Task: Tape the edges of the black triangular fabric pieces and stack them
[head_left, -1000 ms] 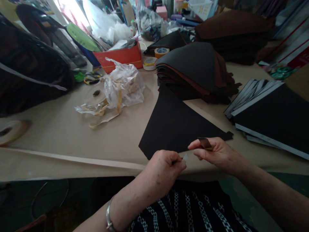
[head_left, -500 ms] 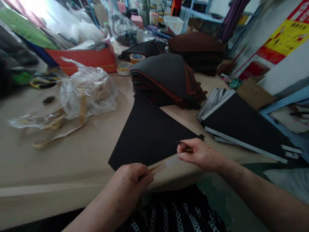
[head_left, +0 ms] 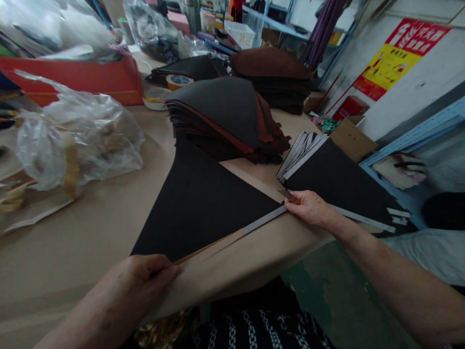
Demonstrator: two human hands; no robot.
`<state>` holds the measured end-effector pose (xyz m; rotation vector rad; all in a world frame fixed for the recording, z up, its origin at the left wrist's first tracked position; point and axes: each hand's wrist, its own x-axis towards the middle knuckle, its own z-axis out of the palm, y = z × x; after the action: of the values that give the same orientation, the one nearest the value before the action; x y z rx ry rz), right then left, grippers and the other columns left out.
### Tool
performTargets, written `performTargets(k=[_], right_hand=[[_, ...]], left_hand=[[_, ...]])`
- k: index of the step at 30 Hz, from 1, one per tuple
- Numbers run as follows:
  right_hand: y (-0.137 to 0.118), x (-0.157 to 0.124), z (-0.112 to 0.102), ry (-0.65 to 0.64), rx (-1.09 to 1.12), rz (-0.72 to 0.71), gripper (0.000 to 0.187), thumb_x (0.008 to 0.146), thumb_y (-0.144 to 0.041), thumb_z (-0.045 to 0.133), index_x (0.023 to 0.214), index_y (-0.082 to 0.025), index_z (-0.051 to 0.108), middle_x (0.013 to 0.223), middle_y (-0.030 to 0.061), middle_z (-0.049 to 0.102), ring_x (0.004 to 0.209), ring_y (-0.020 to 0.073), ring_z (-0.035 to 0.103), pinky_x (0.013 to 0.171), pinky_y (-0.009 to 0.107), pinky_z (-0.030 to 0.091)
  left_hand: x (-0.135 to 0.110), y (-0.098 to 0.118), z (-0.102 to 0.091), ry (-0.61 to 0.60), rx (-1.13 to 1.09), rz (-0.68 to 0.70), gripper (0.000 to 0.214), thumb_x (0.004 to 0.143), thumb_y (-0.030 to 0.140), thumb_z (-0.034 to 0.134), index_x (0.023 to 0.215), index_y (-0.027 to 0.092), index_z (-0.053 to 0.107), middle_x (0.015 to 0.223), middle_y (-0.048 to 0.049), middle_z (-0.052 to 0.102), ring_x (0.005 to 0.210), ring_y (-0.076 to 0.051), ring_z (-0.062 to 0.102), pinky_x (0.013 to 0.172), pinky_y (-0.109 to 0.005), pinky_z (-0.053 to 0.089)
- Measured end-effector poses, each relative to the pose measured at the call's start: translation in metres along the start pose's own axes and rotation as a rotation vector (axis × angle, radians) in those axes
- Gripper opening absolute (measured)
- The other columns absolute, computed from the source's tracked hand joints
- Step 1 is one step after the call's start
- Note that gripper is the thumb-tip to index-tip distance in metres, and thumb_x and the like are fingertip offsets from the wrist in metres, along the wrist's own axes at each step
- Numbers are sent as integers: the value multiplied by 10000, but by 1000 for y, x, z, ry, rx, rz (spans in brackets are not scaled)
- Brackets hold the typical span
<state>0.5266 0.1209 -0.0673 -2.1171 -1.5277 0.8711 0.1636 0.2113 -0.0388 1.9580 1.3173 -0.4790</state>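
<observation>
A dark, fan-shaped sheet (head_left: pixel 203 203) lies flat in front of me, perhaps leather. Along its near edge stretches a narrow strip of tape (head_left: pixel 259 222), pale grey toward the right and yellowish toward the left. My left hand (head_left: pixel 152 274) is closed, pinching the strip's left end at the sheet's near-left corner. At the right corner my right hand (head_left: pixel 308 206) is closed too, its fingertips over the strip's other end. From that pinch sticks out a small thin blade-like tool (head_left: pixel 286 194); its handle is hidden by the fingers.
Behind the sheet rises a stack of dark and brown sheets (head_left: pixel 218 102). To the right are black panels with pale tape edges (head_left: pixel 334 174). A crumpled plastic bag (head_left: pixel 98 131), tape roll (head_left: pixel 179 81) and red box (head_left: pixel 90 80) sit left and back.
My hands have moved apart: the left toward the near-left corner, the right up to the right corner. The strip now lies stretched along the sheet's edge. The view has turned right.
</observation>
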Motion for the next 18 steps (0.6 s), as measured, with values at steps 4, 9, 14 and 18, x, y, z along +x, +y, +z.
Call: performTargets(k=[4,9,14,18], right_hand=[[-1,2,-2,2,-73,-8,234,799,-303,475,846,-132,628,750,24,620,696,162,558,662,273,388],[-6,0,-3,3,-134,-1,218,795,-268,470,851,-137,636,779,36,637,701,166,567,649,269,386],[-13,-3,-3,20,-185,-36,191,798,-246,474,825,-150,637,755,41,634,664,158,559,639,267,379],[-12,-3,-1,7,-240,-47,168,814,-247,464,781,-167,608,716,36,613,650,148,546,622,259,367]], left_hand=[[0,6,-2,3,56,1,532,655,582,220,615,165,548,605,-72,540,585,-199,497,550,-293,314],[-3,8,-3,-7,86,-19,539,635,578,205,626,163,548,621,-82,551,596,-202,508,558,-293,319],[-5,12,-5,-9,86,-5,532,642,571,197,623,167,543,620,-77,549,593,-199,506,561,-291,312],[-4,13,-6,38,48,23,479,634,553,241,562,172,522,567,-65,520,542,-182,474,535,-283,279]])
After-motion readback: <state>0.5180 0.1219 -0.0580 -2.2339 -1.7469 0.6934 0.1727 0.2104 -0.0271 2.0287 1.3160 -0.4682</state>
